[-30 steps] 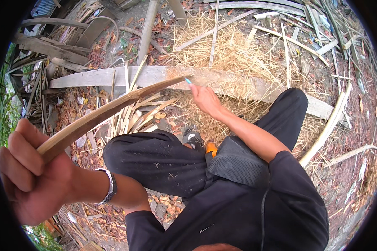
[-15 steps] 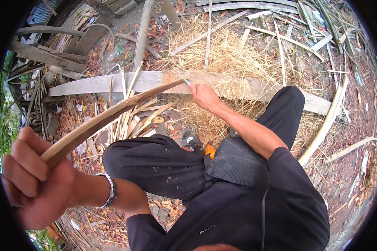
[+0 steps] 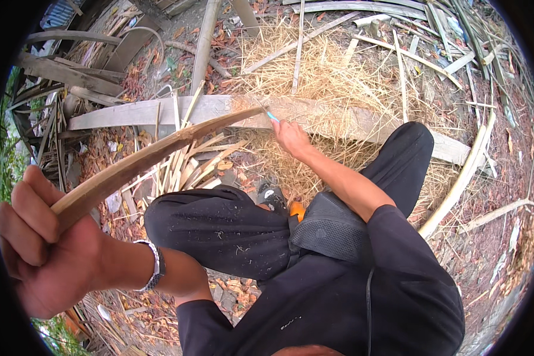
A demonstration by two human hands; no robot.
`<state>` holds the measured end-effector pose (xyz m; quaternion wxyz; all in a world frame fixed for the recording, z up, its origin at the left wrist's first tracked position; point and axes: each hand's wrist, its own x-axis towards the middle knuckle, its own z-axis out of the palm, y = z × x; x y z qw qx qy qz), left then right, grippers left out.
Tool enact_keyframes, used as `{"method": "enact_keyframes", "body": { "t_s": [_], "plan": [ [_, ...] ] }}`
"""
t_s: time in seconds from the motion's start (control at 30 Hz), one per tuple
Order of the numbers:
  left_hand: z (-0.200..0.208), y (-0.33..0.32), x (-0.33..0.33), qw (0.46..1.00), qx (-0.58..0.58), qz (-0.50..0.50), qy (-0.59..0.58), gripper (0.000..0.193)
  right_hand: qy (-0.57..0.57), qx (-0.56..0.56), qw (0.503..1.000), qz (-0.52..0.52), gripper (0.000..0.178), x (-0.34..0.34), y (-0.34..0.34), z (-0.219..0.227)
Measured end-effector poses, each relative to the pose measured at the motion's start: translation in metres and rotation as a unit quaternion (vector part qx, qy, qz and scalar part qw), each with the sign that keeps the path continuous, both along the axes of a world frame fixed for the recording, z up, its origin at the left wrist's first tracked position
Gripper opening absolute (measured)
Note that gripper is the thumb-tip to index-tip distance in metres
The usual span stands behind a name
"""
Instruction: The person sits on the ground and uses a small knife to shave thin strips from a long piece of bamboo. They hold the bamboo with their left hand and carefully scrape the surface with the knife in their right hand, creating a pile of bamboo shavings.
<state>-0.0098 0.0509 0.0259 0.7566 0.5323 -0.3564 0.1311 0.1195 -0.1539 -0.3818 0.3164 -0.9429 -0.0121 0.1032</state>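
My left hand [image 3: 53,261], at the lower left, wraps its fingers around the near end of a long split bamboo strip [image 3: 142,159]. The strip slants up and away to the right, with a node partway along and a narrow far tip. At that tip my right hand [image 3: 292,137] is closed on a small knife [image 3: 272,117] with a light blue handle. Its thin blade lies close to the strip's end; whether it touches cannot be made out. Beneath the tip runs a grey wooden plank [image 3: 142,115], lying crosswise in front of my legs.
Several cut bamboo slats [image 3: 190,166] lean in a bundle against the plank, left of centre. Straw-like shavings [image 3: 338,71] cover the ground beyond and under the plank. Weathered boards [image 3: 71,77] pile up at the far left. A pale bamboo length [image 3: 463,175] lies right of my knee.
The bamboo strip and my left hand have shifted slightly left. My right hand with the knife has moved a little to the right, and more of the blue handle shows.
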Motion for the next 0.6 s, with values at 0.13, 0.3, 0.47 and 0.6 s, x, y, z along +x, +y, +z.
{"method": "enact_keyframes", "body": {
  "t_s": [0.13, 0.3, 0.47, 0.6],
  "plan": [
    [-0.003, -0.009, 0.002, 0.999, -0.004, -0.040, -0.024, 0.039, 0.051, 0.005, 0.999, -0.018, 0.059, 0.013, -0.009, 0.009],
    [-0.008, -0.006, 0.001, 0.992, 0.038, 0.096, -0.069, 0.043, -0.016, 0.073, 0.997, 0.011, 0.056, -0.002, 0.005, 0.053],
    [-0.005, 0.004, 0.006, 0.988, 0.014, 0.134, -0.078, 0.034, -0.152, -0.071, 0.986, -0.003, 0.056, 0.015, -0.028, -0.077],
    [-0.010, -0.036, 0.012, 0.899, -0.056, 0.427, -0.081, 0.029, -0.034, 0.134, 0.990, -0.016, 0.055, 0.009, 0.016, 0.012]
  ]
}}
